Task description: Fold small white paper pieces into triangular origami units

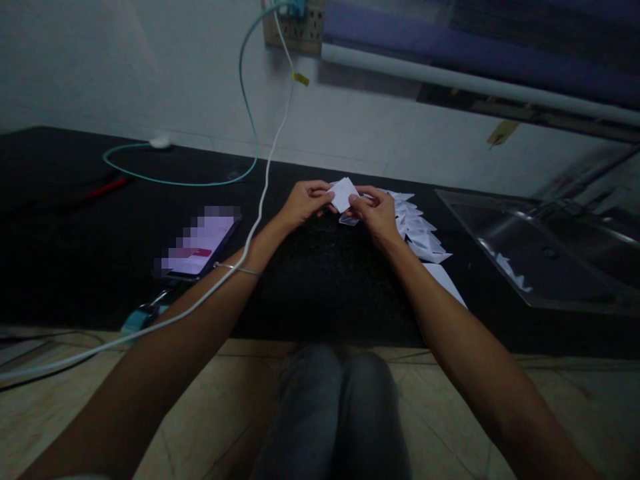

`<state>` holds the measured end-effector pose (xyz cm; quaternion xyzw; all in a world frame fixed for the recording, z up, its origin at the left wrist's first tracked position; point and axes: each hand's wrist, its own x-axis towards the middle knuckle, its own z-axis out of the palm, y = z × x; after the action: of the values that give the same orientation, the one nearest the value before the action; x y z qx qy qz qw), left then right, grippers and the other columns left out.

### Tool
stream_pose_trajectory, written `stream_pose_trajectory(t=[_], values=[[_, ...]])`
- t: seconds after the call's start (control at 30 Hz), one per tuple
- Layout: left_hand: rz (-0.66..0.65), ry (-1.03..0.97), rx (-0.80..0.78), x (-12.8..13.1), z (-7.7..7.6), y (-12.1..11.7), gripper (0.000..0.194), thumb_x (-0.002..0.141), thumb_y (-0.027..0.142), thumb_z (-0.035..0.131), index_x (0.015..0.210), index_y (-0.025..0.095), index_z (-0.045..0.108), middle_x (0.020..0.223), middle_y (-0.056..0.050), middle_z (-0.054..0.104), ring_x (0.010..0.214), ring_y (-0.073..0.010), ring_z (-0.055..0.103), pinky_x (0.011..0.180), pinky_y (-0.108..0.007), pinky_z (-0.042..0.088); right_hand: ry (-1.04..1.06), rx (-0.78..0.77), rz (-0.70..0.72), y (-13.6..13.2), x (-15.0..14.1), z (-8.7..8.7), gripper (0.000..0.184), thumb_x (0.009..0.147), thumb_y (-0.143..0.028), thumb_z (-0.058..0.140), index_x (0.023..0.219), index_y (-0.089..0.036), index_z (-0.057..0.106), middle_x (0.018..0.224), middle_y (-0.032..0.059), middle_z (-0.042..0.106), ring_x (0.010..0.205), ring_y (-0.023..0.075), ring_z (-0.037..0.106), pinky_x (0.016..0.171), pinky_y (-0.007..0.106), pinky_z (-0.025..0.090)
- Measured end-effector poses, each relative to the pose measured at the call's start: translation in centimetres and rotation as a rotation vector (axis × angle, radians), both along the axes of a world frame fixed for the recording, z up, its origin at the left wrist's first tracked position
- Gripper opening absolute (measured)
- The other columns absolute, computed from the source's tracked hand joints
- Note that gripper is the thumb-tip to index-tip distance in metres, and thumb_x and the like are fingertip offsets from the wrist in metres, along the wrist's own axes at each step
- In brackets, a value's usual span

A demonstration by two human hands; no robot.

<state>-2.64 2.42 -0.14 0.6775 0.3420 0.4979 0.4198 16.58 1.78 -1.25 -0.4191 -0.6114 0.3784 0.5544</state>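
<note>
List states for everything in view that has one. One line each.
left hand: gripping the white paper square
right hand: gripping the same piece
white paper square: held up between both hands, cornerwise
folded paper pieces: massed, overlapping
flat white paper: lying, partly hidden by right forearm
touchscreen device: screen lit
teal cable: partly looped on the countertop

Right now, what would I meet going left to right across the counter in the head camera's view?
Dim red item, phone, left fingers, folded white paper, right fingers, pile of folded papers, sink.
</note>
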Motion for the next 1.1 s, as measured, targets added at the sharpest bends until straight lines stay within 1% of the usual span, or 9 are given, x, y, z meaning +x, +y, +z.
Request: stream_pose_trajectory(t=[0.23,0.4,0.5,0.67,0.73,0.8,0.93,1.0,1.1], values=[[-0.015,-0.009,0.005,-0.2,0.2,-0.4,0.037,0.081,0.033,0.072,0.112,0.012,0.075,0.083,-0.012,0.075,0.074,-0.0180,0.070,0.051,-0.023,0.047,0.076,-0.034,-0.045,-0.1,-0.1,0.4,0.047,0.065,-0.052,0.082,0.100,-0.023,0.073,0.089,0.0059,0.075,0.078,0.0218,0.071,0.068,0.042,0.064],[0.026,-0.022,0.019,-0.4,0.1,-0.1,0.035,0.082,0.033,0.071,0.109,0.012,0.077,0.079,-0.011,0.076,0.070,-0.0166,0.069,0.053,-0.024,0.047,0.110,-0.004,0.002,-0.1,-0.1,0.4,0.033,0.068,-0.043,0.081,0.095,-0.024,0.076,0.092,0.0047,0.075,0.078,0.0191,0.070,0.073,0.041,0.063],[0.039,-0.025,0.025,-0.4,0.1,0.0,0.031,0.081,0.031,0.071,0.104,0.012,0.078,0.075,-0.010,0.076,0.065,-0.0146,0.067,0.053,-0.023,0.046,0.116,0.046,0.042,0.0,0.0,0.2,0.025,0.071,-0.038,0.078,0.093,-0.026,0.077,0.093,0.0032,0.075,0.077,0.0175,0.070,0.077,0.041,0.062],[0.078,-0.023,0.016,-0.3,0.3,-0.2,0.021,0.080,0.026,0.068,0.086,0.008,0.077,0.069,-0.010,0.073,0.060,-0.0127,0.066,0.053,-0.023,0.044,0.062,0.076,0.000,0.2,0.0,0.0,0.017,0.075,-0.030,0.071,0.088,-0.025,0.079,0.080,0.0011,0.074,0.071,0.0162,0.069,0.077,0.039,0.061],[0.050,-0.037,-0.014,-0.3,0.3,-0.1,0.021,0.081,0.025,0.066,0.087,0.008,0.075,0.070,-0.009,0.072,0.062,-0.0136,0.067,0.052,-0.022,0.044,0.036,0.093,-0.010,0.3,0.1,-0.1,0.016,0.075,-0.027,0.069,0.088,-0.025,0.079,0.076,0.0003,0.073,0.070,0.0162,0.069,0.075,0.038,0.060],[-0.002,-0.065,-0.038,-0.4,0.2,0.2,0.023,0.084,0.028,0.065,0.095,0.009,0.072,0.072,-0.007,0.071,0.064,-0.0141,0.069,0.051,-0.021,0.042,0.016,0.111,-0.021,0.4,0.2,-0.1,0.017,0.076,-0.024,0.067,0.088,-0.026,0.080,0.074,0.0001,0.072,0.069,0.0164,0.069,0.073,0.037,0.060],[-0.093,-0.091,-0.097,-0.2,-0.1,0.8,0.038,0.094,0.047,0.055,0.117,0.017,0.060,0.079,-0.005,0.069,0.063,-0.0137,0.070,0.047,-0.018,0.040,0.008,0.158,-0.040,0.3,0.3,0.2,0.017,0.075,-0.022,0.067,0.086,-0.025,0.080,0.074,0.0002,0.073,0.067,0.0157,0.068,0.072,0.037,0.059],[-0.130,-0.051,-0.141,0.1,-0.2,0.8,0.044,0.096,0.055,0.049,0.116,0.017,0.058,0.079,-0.006,0.069,0.060,-0.0131,0.069,0.045,-0.019,0.038,-0.019,0.177,-0.037,0.2,0.2,0.3,0.017,0.076,-0.023,0.067,0.087,-0.025,0.080,0.077,0.0004,0.074,0.068,0.0157,0.068,0.072,0.036,0.059],[-0.196,0.031,-0.162,0.6,-0.5,0.6,0.047,0.098,0.058,0.047,0.110,0.014,0.060,0.074,-0.008,0.069,0.056,-0.0117,0.066,0.045,-0.019,0.038,-0.077,0.200,-0.023,0.0,0.1,0.3,0.017,0.079,-0.028,0.067,0.088,-0.025,0.081,0.085,0.0016,0.076,0.074,0.0170,0.070,0.074,0.037,0.059]])
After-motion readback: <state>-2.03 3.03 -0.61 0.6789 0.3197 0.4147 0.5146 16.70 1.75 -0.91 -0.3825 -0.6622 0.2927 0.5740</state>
